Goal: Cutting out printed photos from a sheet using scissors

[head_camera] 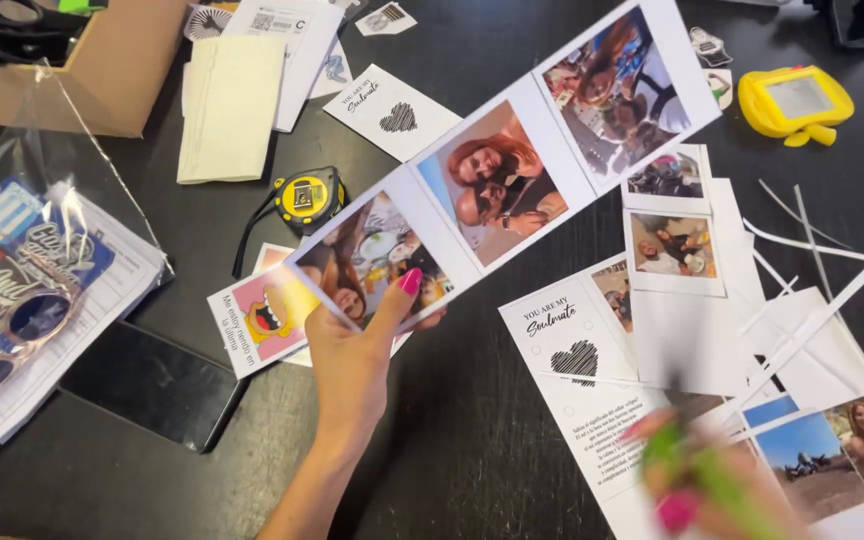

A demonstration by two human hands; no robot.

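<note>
The left hand (352, 350) is pinching the near end of a long photo strip (497, 175) lifted slantwise above the middle of the bench (472, 430) — held only there, it could be sagging or creasing — while the blurred right hand (692, 485) is gripping something green, its closure I cannot tell.

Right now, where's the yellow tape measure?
Head view, upper left of centre: the yellow tape measure lies on the dark table, just left of the photo strip, below the cream envelope.
</note>
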